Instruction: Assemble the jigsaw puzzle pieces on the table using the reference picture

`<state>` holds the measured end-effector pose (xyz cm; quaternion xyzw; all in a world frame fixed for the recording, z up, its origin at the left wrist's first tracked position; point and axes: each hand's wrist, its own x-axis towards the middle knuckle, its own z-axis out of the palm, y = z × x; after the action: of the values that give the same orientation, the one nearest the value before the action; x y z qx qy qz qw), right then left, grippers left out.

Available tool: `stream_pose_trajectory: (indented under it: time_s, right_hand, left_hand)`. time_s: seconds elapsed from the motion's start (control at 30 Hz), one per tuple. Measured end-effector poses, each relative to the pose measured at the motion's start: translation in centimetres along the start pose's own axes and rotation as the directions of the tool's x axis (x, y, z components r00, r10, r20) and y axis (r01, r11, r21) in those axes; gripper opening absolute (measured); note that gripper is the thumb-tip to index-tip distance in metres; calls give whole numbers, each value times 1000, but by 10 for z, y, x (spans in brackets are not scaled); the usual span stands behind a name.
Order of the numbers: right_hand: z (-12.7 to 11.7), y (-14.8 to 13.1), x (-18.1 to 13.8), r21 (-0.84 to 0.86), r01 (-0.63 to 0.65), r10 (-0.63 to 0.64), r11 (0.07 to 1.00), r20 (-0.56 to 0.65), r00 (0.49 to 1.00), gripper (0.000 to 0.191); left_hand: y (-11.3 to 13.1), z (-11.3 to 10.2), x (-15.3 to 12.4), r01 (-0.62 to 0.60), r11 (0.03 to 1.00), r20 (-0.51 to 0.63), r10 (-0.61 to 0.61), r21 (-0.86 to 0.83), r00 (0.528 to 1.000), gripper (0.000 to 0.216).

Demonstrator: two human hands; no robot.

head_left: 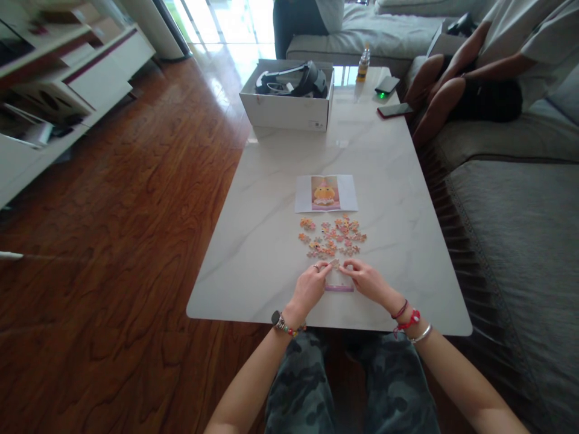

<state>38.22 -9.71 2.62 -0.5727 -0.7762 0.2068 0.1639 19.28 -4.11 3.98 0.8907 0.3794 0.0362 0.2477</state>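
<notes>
Near the front edge of a white marbled table, my left hand (313,282) pinches a small jigsaw piece (335,263). From the other side my right hand (365,279) has its thumb and fingertips closed in at the same piece; the exact contact is too small to make out. Below the fingertips lies a pale rectangular puzzle board (339,280) with a purple strip along its near edge, partly covered by my hands. Loose orange and pink jigsaw pieces (332,236) are scattered just beyond. Behind them lies a paper sheet (348,191) printed with a yellow cartoon figure.
A white box (284,111) holding a dark headset (294,81) stands at the table's far end. To its right are a bottle (362,65), a phone (394,110) and a device with a green light (386,86). One person sits on the sofa at right; another is at the back.
</notes>
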Motion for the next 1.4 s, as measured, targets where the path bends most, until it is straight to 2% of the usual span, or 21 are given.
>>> stream_pose_trajectory:
  time_s: [0.07,0.17,0.33,0.53,0.77,1.07,1.4]
  right_hand:
    - [0,-2,0,-8,-6,6,1000,4,1000,45]
    - [0,4,2,94,-29,31,995,-14,999,41]
    - [7,21,1,280,-4,56,960,-179,982,37]
    - [18,24,-1,288,-3,91,958,-296,951,36]
    - [20,22,0,248,-14,99,969,-333,938,31]
    - [22,21,1,225,-36,116,974,-355,928,27]
    - [19,17,2,245,-50,133,968,-337,932,23]
  left_hand:
    - [-7,-1,4,-53,998,-16,53,-23,998,38]
    - [-18,0,12,-117,991,-35,115,-60,993,30]
    - [-31,7,22,-169,983,-153,156,-70,976,26]
    - [-35,13,23,-234,972,-197,226,-19,954,32]
    - [-34,13,23,-238,971,-230,228,-18,946,25]
    - [-33,13,23,-206,978,-234,194,-28,953,26]
    - [-34,11,21,-203,978,-223,186,-56,957,23]
